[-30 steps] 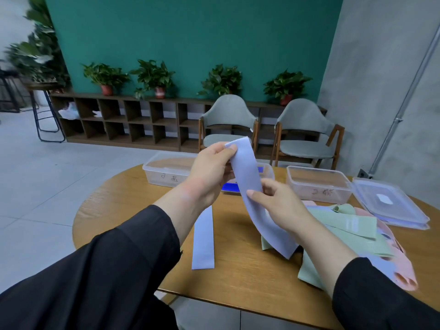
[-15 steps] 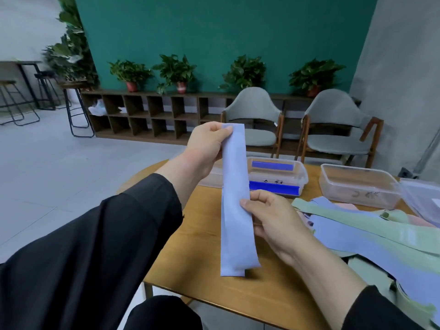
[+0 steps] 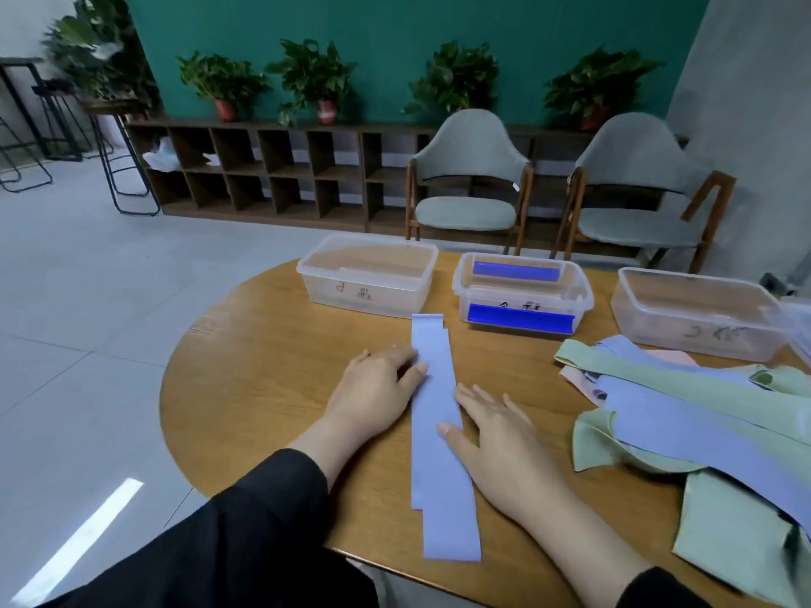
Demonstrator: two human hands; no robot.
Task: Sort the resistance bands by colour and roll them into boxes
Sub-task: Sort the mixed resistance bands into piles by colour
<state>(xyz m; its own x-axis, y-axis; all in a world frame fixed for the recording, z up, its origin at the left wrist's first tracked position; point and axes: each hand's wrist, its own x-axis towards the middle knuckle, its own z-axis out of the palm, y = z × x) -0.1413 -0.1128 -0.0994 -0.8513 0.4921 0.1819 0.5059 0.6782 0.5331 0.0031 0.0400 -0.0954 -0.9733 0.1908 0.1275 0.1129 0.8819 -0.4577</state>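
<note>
Lengthwise, the lilac resistance band (image 3: pixel 439 436) was laid pointing away from the person, flanked and pressed by the flat left hand (image 3: pixel 379 390) and right hand (image 3: pixel 491 436), nothing gripped

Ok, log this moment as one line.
lilac band flat on table | left hand, right hand pressing it | boxes behind

Both forearms are bare below loose black sleeves (image 3: pixel 245 524).
</note>
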